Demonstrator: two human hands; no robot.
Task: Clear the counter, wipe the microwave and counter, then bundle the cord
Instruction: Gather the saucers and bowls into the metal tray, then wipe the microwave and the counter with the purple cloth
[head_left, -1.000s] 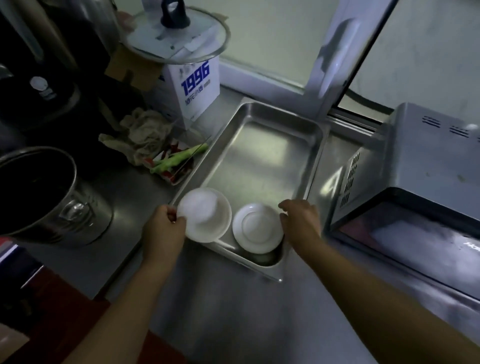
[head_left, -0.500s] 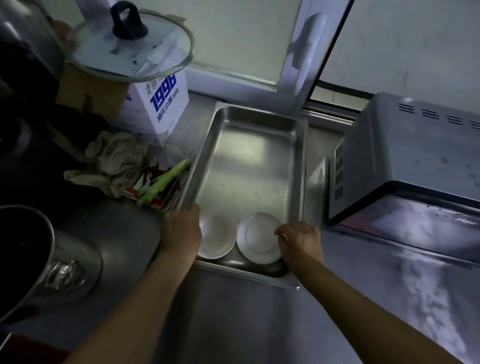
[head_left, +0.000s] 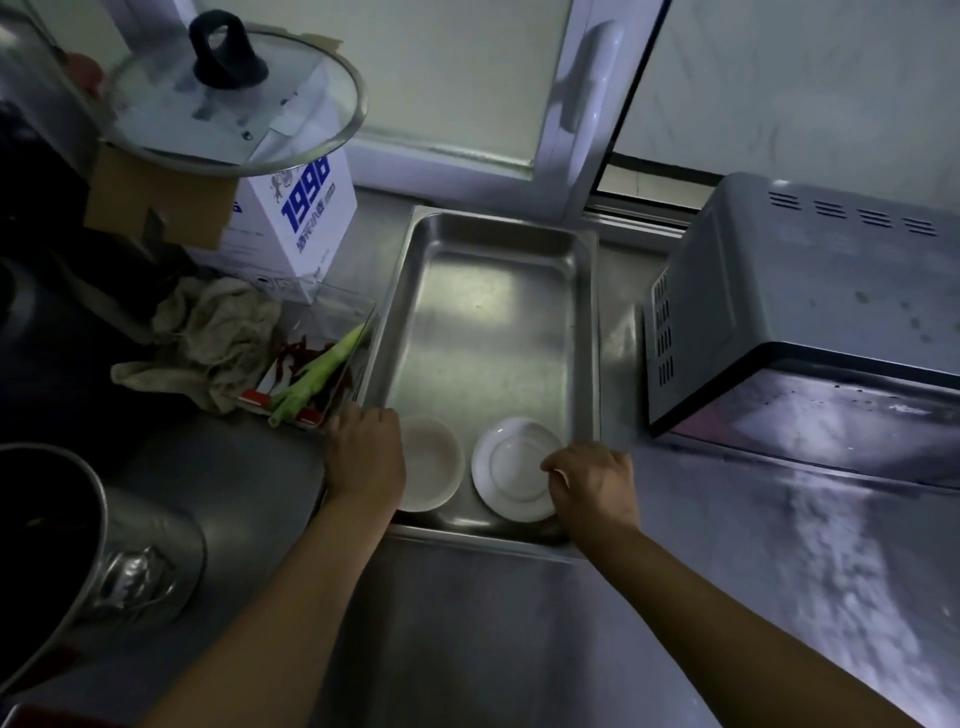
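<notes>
A steel tray (head_left: 586, 312) lies on the steel counter (head_left: 519, 649), left of the grey microwave (head_left: 805, 312). At its near end sit a white bowl (head_left: 436, 467) and a white saucer (head_left: 511, 470), side by side. My left hand (head_left: 366, 457) curls over the tray's near left rim, beside the bowl. My right hand (head_left: 592, 483) is closed on the near right corner of the tray, with its knuckles over the saucer's edge. The microwave's door looks streaked. No cord is in view.
A crumpled rag (head_left: 208, 338) and a clear container of green stalks and red chillies (head_left: 317, 374) lie left of the tray. Behind them a white box (head_left: 306, 208) carries a glass lid (head_left: 234, 104). A big steel pot (head_left: 78, 545) stands at near left.
My left hand has set the white bowl down in the tray and moved to the tray's left rim. My right hand stays at the near right corner.
</notes>
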